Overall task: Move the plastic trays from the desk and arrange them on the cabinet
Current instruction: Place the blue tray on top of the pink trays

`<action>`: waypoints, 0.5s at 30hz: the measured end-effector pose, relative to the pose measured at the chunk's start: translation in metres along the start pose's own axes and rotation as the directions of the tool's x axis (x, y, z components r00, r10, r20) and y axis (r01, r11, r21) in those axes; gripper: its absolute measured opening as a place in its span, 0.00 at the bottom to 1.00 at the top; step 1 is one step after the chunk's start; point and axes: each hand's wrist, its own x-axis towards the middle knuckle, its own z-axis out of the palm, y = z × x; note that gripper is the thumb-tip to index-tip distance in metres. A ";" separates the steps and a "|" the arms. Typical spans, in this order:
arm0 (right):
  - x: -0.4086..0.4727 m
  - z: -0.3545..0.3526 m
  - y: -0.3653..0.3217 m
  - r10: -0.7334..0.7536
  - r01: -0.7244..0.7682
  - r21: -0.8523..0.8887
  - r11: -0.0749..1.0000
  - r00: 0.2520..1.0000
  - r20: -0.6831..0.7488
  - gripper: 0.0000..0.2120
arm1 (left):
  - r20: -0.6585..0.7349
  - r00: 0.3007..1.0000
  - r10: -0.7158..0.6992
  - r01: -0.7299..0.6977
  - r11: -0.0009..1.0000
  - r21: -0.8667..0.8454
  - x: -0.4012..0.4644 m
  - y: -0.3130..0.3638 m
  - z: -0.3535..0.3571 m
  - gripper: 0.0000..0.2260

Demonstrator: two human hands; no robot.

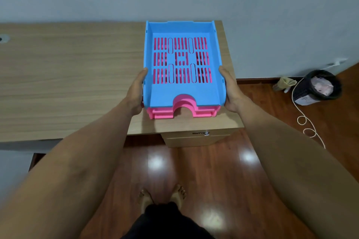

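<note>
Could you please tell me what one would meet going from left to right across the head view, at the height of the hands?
Desk → left hand → blue tray, stacked on the pink tray → right hand → white cord on the floor → black waste bin.

Head view, downward over desk (68, 75)
</note>
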 end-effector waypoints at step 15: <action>-0.009 0.043 -0.020 -0.084 0.090 0.124 0.988 0.995 -0.052 0.31 | 0.001 0.997 0.082 -0.080 0.975 -0.206 -0.036 0.023 -0.011 0.33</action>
